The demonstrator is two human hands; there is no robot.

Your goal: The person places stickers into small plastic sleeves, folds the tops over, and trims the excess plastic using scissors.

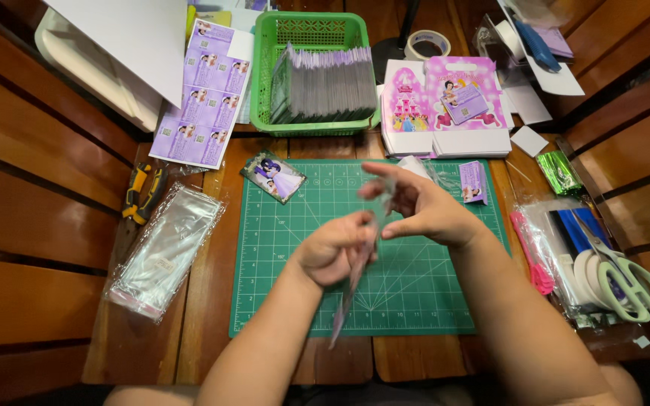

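Observation:
My left hand [334, 248] and my right hand [421, 207] meet above a green cutting mat [280, 248]. Between them they hold a clear plastic sleeve [351, 289], blurred, which hangs down toward the mat's near edge. My left hand is closed around its middle. My right hand pinches its upper end between thumb and forefinger, with the other fingers spread. A small purple printed card [274, 176] lies at the mat's far left corner, and another purple card [474, 181] lies at the far right.
A green basket [310, 30] of filled sleeves stands at the back. Pink printed boxes [445, 105] sit to its right. A pack of clear sleeves [163, 248] and a yellow cutter [141, 192] lie left. Scissors [626, 278], tape rolls and pink ties lie right.

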